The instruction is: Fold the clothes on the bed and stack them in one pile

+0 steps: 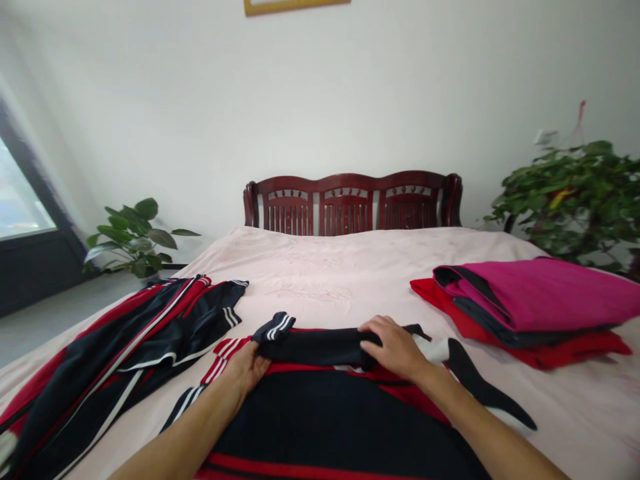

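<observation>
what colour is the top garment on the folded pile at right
Magenta: the top garment, in head view.

Both bare forearms point(187, 427) reached forward, converging; the left hand point(249, 367) had its fingers curled, the right hand point(393, 347) arched palm-down, thumb point(371, 349) apart from bent fingers.

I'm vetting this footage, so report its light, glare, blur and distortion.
Head view: soft light, no hard shadows on the back wall; head view: window at left washed out, its dark frame slanting, probably wide-lens distortion; head view: right-hand plant somewhat smeared; head view: dark garment at bottom centre shows little surface detail.
</observation>
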Tool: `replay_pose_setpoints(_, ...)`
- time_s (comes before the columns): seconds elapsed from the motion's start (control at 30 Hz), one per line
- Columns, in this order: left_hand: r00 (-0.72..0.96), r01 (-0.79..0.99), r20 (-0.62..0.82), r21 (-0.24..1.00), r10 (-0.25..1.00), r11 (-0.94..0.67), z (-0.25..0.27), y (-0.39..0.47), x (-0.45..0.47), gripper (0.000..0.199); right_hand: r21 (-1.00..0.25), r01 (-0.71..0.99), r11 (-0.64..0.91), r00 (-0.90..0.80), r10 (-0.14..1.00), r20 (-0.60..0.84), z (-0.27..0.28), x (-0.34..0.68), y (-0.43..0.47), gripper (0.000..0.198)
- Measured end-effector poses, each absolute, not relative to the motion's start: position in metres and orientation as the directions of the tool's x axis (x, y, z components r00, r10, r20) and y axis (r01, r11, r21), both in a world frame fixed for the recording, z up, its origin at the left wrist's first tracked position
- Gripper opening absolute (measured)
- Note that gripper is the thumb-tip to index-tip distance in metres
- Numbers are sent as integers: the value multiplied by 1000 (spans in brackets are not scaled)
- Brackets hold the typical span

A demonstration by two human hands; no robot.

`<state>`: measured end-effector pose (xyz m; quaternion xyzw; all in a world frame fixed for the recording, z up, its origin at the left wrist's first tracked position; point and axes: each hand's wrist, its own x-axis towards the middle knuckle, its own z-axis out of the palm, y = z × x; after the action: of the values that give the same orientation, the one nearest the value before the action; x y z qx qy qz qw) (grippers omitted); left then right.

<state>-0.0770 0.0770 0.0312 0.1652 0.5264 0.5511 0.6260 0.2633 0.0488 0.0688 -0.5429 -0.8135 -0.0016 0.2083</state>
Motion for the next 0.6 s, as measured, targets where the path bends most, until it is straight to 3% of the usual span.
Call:
replay_pose_setpoints(0.13,-297,-280,-356,920,886,275,36,76,-79,64,-206,820,534,-508,845,169,60,238,26,33)
replay_pose_setpoints(0.2,-318,143,-154,968,935,208,42,75,-84,72,-165,833,529,-515,849,123,53,233,22,30)
replay_pose_setpoints(0.27,-225,549,23,829,974,107,48,76,-89,64,-141,837,529,-516,848,119,50,231,21,31)
replay_pose_setpoints(0.3,-184,639,57,766,981,75,52,77,-91,54,-133,837,531,-519,847,118,51,231,20,31)
replay_pose_setpoints(0.37,-193,604,42,793,980,85,59,79,-92,27,-123,844,522,-510,852,121,55,231,19,32)
replay_pose_setpoints(0.43,-260,458,-8,879,966,130,65,82,-92,4,-125,853,507,-488,859,156,60,234,16,34)
replay_pose_setpoints(0.6,-414,15,-192,976,890,217,67,80,-103,12,-150,852,502,-466,857,221,55,249,-1,40)
